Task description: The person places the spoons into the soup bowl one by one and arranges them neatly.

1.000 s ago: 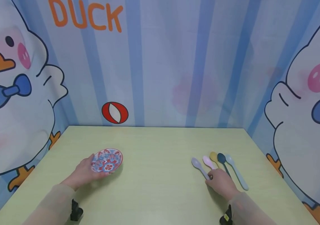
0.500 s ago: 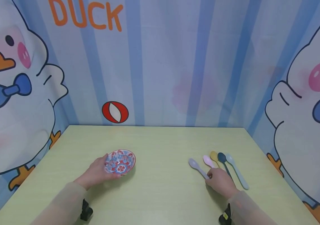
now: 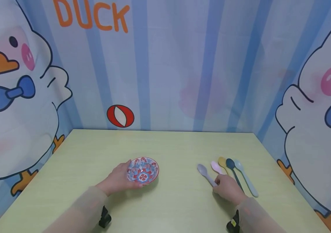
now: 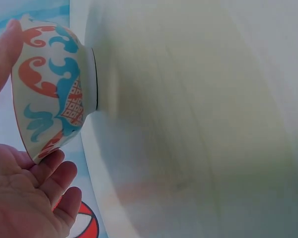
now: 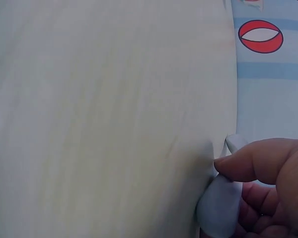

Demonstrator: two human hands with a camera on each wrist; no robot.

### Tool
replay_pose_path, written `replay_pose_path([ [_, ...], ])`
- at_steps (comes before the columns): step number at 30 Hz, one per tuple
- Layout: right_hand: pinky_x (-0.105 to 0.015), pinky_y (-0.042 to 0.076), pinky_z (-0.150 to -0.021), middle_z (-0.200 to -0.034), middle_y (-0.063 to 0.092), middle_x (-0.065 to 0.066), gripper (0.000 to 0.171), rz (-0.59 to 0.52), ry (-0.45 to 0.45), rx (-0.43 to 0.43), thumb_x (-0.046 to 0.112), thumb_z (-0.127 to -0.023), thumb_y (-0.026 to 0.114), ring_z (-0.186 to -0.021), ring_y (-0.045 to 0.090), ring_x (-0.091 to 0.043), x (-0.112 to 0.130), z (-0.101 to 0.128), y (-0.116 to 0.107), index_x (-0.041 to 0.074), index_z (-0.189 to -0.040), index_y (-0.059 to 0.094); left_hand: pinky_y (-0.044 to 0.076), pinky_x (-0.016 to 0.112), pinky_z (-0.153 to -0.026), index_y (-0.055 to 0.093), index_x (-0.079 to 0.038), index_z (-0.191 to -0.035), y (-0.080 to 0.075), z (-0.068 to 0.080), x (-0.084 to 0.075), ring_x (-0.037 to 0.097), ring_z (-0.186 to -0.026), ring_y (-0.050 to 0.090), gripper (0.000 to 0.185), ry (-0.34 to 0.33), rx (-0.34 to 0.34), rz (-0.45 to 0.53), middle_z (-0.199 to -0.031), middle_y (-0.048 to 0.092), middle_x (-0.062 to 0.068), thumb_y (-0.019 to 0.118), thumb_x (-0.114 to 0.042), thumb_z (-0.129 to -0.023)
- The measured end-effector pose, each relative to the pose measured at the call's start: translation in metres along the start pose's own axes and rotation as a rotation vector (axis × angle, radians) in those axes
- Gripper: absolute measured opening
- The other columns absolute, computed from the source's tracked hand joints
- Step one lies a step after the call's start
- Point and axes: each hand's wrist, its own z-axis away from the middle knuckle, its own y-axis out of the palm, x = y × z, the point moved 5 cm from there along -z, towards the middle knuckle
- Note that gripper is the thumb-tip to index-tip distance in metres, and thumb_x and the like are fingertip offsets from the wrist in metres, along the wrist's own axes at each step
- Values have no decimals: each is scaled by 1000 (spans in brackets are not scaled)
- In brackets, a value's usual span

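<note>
- The left hand (image 3: 118,182) cups a small patterned bowl (image 3: 143,170) from its left side, near the middle of the pale green bench (image 3: 171,145).
- In the left wrist view the fingers (image 4: 54,171) curl under the bowl's (image 4: 54,94) rim and another fingertip lies against its upper edge, so the hand holds it by the wall; the foot of the bowl sits at the bench (image 4: 198,124) surface.
- The bowl is white outside with red and blue scrolls, and red, blue and white inside.
- The right hand (image 3: 229,189) rests on the bench at the near ends of a row of five spoons on the right side.
- Its thumb and fingers (image 5: 248,161) pinch the handle of the lilac spoon (image 3: 206,173), the leftmost of the row; in the right wrist view that handle (image 5: 218,206) shows pale between the fingertips.
- Next to it, going right, lie a pink spoon (image 3: 216,167), a yellow spoon (image 3: 222,161), a dark blue spoon (image 3: 231,165) and a light blue spoon (image 3: 245,179), close together and fanned, bowls pointing away from the person.
- The bowl and the spoons lie well apart.
- Both forearms wear sheer sleeves (image 3: 78,213).
- A blue striped curtain (image 3: 165,64) with cartoon ducks, the orange word DUCK and a red and white ball hangs round the bench.
</note>
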Motion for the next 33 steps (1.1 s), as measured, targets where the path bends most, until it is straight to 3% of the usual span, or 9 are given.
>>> replay_pose_path([
  [6,-31,45,-59,-82,59,-4,14,-67,30,37,10,-83,68,-71,53,-18,-2,0,2,2,-94,64,45,54,-96,27,-4,-150,15,-5,-17,33,-127,41,121,9,21,3,-144,40,17,84,-59,-59],
  [11,-32,47,-63,-86,61,-4,16,-196,66,68,11,-82,69,-75,54,-20,-4,-1,5,2,-95,66,44,55,-97,28,-6,-151,25,-7,-30,34,-128,40,121,24,40,22,-146,38,17,85,-58,-59],
  [16,-31,44,-63,-86,62,-7,17,-392,91,99,12,-80,69,-77,55,-21,-3,0,6,1,-93,67,43,55,-98,28,-6,-151,33,-8,-42,34,-130,39,119,40,63,33,-147,37,16,85,-57,-59],
  [22,-30,48,-59,-80,65,-11,22,-641,113,143,8,-85,64,-66,60,-20,-2,0,2,-5,-102,64,43,54,-99,27,-6,-151,39,-8,-52,33,-129,40,119,60,83,26,-146,37,16,85,-57,-60],
  [27,-28,51,-60,-83,65,-13,25,-670,73,103,6,-88,63,-63,58,-16,-4,-2,-12,-10,-107,63,41,53,-100,27,-5,-151,44,-9,-57,33,-129,40,118,77,90,29,-146,38,17,84,-57,-61],
  [33,-30,50,-66,-97,60,-15,30,-695,49,93,10,-92,63,-67,56,-18,-3,0,-31,-11,-114,61,41,53,-101,28,-5,-151,48,-9,-62,33,-129,40,118,93,99,31,-145,38,18,85,-56,-61],
])
